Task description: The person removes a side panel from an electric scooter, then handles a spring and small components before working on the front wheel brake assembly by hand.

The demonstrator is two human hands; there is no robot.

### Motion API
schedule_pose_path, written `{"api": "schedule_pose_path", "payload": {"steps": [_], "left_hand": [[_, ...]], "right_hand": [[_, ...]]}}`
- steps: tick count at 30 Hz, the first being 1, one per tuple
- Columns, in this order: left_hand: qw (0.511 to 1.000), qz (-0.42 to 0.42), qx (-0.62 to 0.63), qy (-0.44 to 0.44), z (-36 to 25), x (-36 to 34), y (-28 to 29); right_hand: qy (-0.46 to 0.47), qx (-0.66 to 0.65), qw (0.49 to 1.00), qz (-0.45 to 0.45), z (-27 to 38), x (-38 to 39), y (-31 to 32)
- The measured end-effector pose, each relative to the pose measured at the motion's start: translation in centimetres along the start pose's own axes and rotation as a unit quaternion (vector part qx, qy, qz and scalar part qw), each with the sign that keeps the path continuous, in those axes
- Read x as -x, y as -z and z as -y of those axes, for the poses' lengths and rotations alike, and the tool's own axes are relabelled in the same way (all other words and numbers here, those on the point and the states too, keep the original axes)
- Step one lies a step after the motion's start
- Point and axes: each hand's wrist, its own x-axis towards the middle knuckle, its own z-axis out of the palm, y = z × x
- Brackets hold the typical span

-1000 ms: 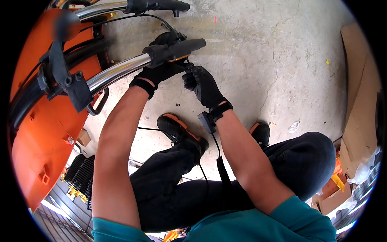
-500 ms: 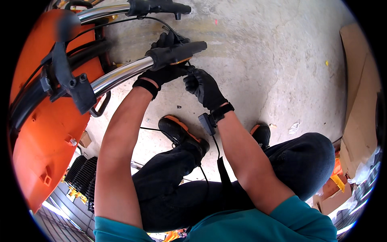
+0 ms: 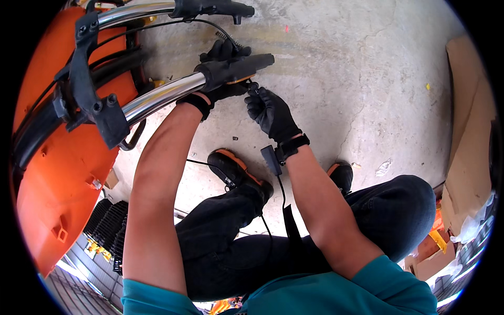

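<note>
The near fork leg has a chrome tube [image 3: 163, 97] and a black lower end [image 3: 223, 72] with an amber strip on its side. Reaching beneath it, my gloved left hand [image 3: 220, 50] shows curled fingers on the far side and is closed around that black end; the leg hides the palm. Just off the amber strip, my gloved right hand [image 3: 268, 110] pinches at its fingertips a small dark piece [image 3: 253, 86], too small to name. A black cable [image 3: 223, 32] runs down toward my left fingers, by a coil spring [image 3: 224, 37].
The second fork leg [image 3: 136, 14] lies parallel on the far side, joined by a black bracket [image 3: 94, 89]. An orange body panel [image 3: 58, 205] fills the left. Cardboard [image 3: 464, 105] stands at right on the concrete floor [image 3: 325, 68]. Black ribbed parts [image 3: 107, 226] lie at lower left.
My right hand has shifted slightly right, still pinching. The fork and my left hand appear a little further right in the picture, as the whole view shifts slightly.
</note>
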Motion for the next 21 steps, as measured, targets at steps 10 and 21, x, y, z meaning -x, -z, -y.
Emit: {"api": "schedule_pose_path", "payload": {"steps": [10,21], "left_hand": [[0.986,0.041,0.16,0.019,-0.2,-0.3,0.1],[0.986,0.026,-0.163,0.033,-1.5,-0.1,0.3]], "right_hand": [[0.021,0.016,0.999,-0.029,0.8,0.2,0.2],[0.004,0.134,0.988,-0.083,1.3,0.8,-1.5]]}}
